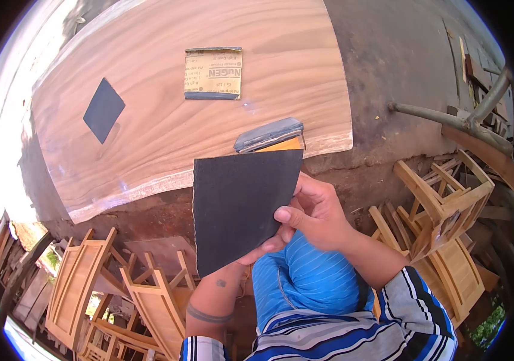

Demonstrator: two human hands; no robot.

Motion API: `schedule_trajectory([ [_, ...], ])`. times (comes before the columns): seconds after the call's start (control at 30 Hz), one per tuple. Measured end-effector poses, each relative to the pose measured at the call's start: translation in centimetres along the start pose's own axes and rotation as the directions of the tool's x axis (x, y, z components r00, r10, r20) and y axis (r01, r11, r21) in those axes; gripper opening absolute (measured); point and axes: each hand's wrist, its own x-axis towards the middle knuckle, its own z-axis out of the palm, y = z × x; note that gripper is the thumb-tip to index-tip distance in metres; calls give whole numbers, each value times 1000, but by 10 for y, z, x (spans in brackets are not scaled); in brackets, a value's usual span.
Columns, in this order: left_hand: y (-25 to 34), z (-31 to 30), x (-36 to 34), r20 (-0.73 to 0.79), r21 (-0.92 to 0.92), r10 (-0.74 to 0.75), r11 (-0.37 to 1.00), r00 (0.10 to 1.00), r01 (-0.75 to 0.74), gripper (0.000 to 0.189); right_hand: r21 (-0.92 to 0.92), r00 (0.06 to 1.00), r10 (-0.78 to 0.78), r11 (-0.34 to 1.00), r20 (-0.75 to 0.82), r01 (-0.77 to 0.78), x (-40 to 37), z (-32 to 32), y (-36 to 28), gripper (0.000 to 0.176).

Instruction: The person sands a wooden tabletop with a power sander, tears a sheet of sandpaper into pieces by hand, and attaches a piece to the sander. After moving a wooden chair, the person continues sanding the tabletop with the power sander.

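Note:
A dark sheet of sandpaper (245, 204) with a ragged left edge is held up in front of me, its black face toward the camera. My right hand (317, 213) pinches its right edge, thumb on the front face and fingers behind. Below, my left hand (260, 253) supports the lower edge, mostly hidden behind the sheet with only some fingers and the wrist showing. Just beyond the sheet lies a grey-topped block (269, 135) with an orange side, partly covered. A printed sandpaper piece (213, 73) with folded dark edges rests farther back on the wooden slab (154, 114).
At left on the slab lies a diamond-shaped dark sandpaper piece (104, 111). Wooden chair frames stand at lower left (79, 289) and at right (443, 204). A metal pipe frame (431, 113) juts in at upper right.

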Motion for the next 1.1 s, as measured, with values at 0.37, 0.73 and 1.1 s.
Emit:
schedule_trajectory([
  [0.37, 63, 43, -5, -78, 997, 594, 36, 801, 70, 25, -560, 909, -413, 741, 52, 369, 67, -36, -46, 18],
  [0.73, 75, 5, 34, -37, 983, 741, 150, 671, -111, 19, -783, 863, -505, 541, -12, 306, 64, -67, -1, 15],
  [1.1, 72, -18, 38, -89, 982, 679, 184, 729, -51, 20, -776, 800, -599, 519, -31, 359, 61, -62, 16, 19],
])
